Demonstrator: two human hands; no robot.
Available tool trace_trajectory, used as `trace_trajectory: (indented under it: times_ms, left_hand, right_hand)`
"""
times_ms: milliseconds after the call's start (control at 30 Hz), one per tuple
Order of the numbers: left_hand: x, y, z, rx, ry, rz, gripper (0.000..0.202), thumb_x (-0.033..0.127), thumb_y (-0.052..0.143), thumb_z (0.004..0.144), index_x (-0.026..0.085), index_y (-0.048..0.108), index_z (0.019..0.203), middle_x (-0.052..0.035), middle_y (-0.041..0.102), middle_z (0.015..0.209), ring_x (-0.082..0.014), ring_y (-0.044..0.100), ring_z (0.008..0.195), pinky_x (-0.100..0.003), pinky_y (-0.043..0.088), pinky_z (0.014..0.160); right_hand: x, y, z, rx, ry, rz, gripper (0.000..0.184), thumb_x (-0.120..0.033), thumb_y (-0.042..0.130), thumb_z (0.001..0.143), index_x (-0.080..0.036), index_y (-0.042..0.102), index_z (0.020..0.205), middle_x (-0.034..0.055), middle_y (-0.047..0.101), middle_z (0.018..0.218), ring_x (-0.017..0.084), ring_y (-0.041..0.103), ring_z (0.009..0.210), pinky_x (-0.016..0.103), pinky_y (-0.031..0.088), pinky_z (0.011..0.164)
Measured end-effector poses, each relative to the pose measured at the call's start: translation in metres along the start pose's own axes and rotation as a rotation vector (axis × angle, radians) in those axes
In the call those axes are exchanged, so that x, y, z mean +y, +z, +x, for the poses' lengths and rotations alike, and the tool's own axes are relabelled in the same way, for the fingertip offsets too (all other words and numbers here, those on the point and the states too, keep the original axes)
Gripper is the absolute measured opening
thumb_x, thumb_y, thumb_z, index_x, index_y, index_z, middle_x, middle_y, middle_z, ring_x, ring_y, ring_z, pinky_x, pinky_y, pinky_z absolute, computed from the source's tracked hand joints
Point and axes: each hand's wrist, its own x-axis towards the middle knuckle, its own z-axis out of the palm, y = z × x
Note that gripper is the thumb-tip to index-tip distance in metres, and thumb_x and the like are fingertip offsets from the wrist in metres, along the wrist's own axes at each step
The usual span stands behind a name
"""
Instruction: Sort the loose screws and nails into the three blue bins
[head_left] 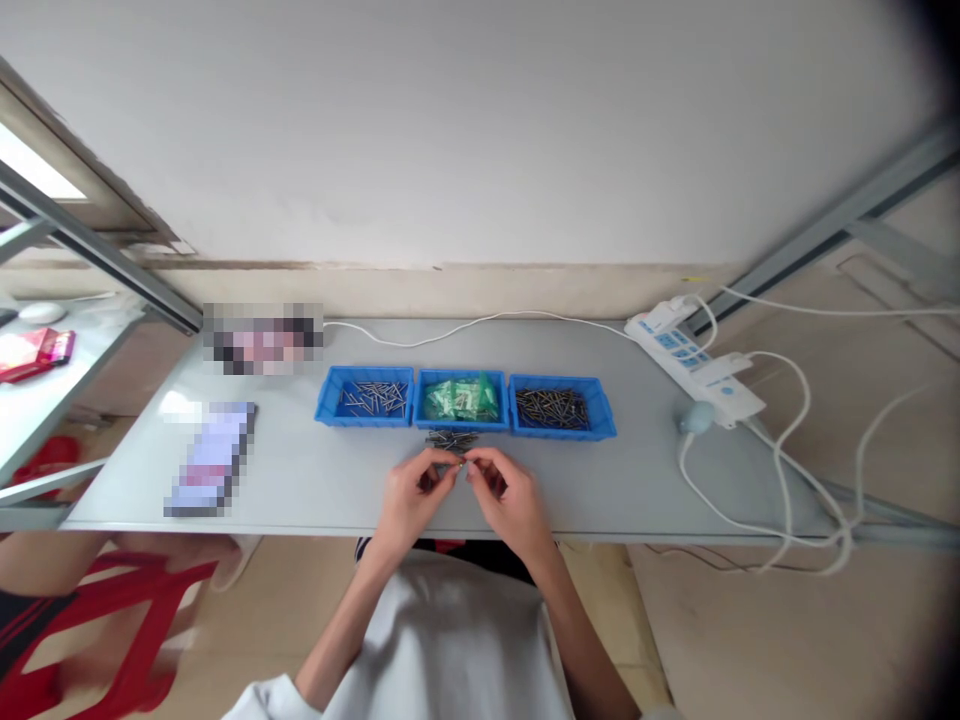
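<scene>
My left hand (417, 492) and my right hand (510, 497) meet at the fingertips near the table's middle. Both are closed in a pinch around a small metal part (462, 462), too tiny to make out its kind. Just beyond the fingers lies a loose pile of dark screws (450, 438). Behind it three blue bins stand in a row. The left bin (324, 408) holds thin silver screws, and the right bin (604, 425) holds darker, brownish screws. In the middle bin (427, 424) is a green-printed plastic bag (461, 398).
A blurred-out phone (210, 460) lies at the table's left, with another blurred item (262, 340) behind it. A white power strip (694, 365) with plugs and loose cables occupies the right end. At lower left, a person's arm (52, 562) shows by a red stool (142, 640).
</scene>
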Motion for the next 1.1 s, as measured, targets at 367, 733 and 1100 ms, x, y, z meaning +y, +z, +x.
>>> trace_trajectory:
  times_ms: [367,733,1100]
  left_hand:
    - [-0.001,-0.001,0.000,-0.014,0.004,0.009,0.013,0.027,0.066,0.092,0.021,0.078,0.094,0.0018,0.070,0.068,-0.0103,0.054,0.053,-0.020,0.045,0.056]
    - [0.001,-0.001,0.001,-0.022,0.004,-0.016,0.012,0.028,0.067,0.092,0.021,0.077,0.095,0.0006,0.070,0.070,-0.0109,0.054,0.054,-0.021,0.044,0.056]
    - [0.009,-0.006,-0.001,0.151,-0.148,-0.171,0.031,0.046,0.061,0.102,0.018,0.074,0.100,-0.0038,0.079,0.080,-0.0153,0.065,0.067,-0.023,0.045,0.062]
  right_hand:
    - [0.001,0.002,-0.002,0.030,-0.047,0.013,0.014,-0.029,0.062,0.098,-0.023,0.072,0.106,0.0008,0.071,0.080,0.014,0.057,0.060,0.025,0.051,0.060]
    - [-0.006,0.000,0.002,0.097,-0.155,0.014,0.009,-0.028,0.064,0.100,-0.023,0.072,0.100,0.0005,0.072,0.082,0.013,0.058,0.060,0.025,0.050,0.059]
    - [-0.004,-0.068,0.049,0.632,-0.156,-0.474,0.020,-0.032,0.065,0.100,-0.018,0.073,0.113,0.0013,0.070,0.080,0.014,0.052,0.057,0.029,0.049,0.066]
